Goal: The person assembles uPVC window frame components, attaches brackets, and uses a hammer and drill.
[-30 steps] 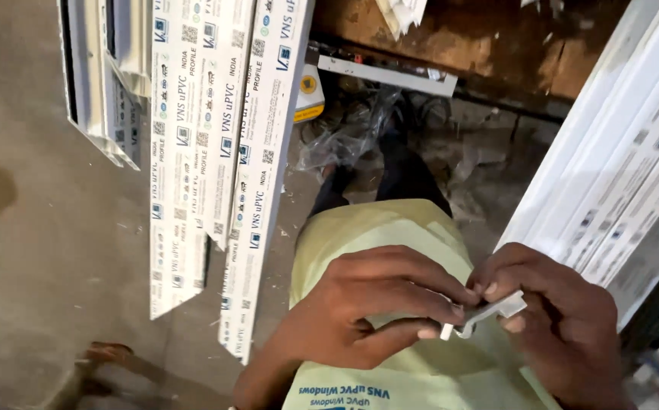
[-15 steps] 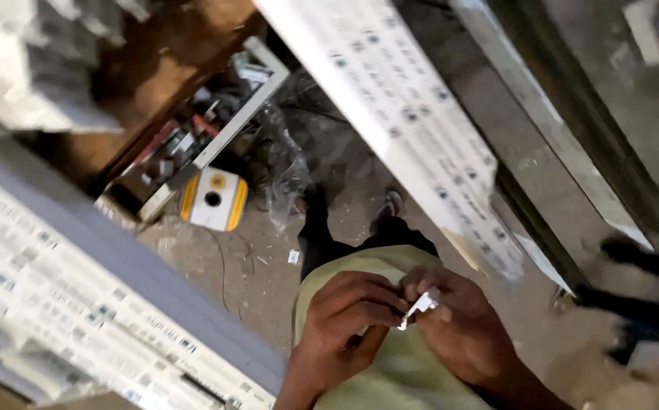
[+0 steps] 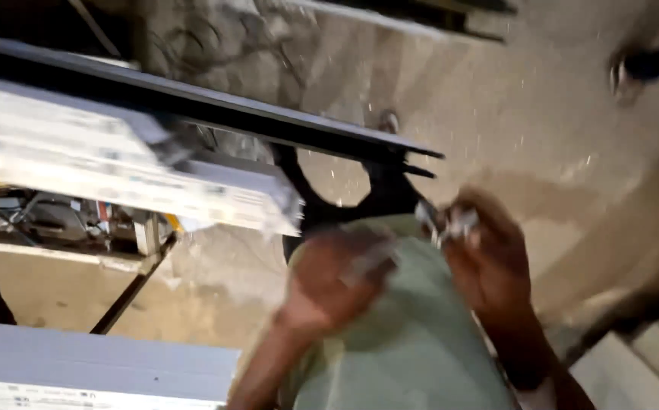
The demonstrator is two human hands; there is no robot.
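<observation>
Dusty concrete floor (image 3: 542, 114) fills the background of a badly blurred view. Nearest the camera, a pale green garment (image 3: 413, 342) covers the person's front. Over it, the right hand (image 3: 489, 258) is raised, its fingers pinched on a small, pale, shiny piece (image 3: 451, 222) at the fingertips; the blur hides what that piece is. The left hand (image 3: 333, 285) sits lower, just beside it and apart from the piece, fingers curled loosely; I cannot tell whether it holds anything. Farther out, to the left, a long white profile bar (image 3: 117, 171) lies under a dark frame rail (image 3: 215, 110), with more white profiles (image 3: 79, 368) at lower left
</observation>
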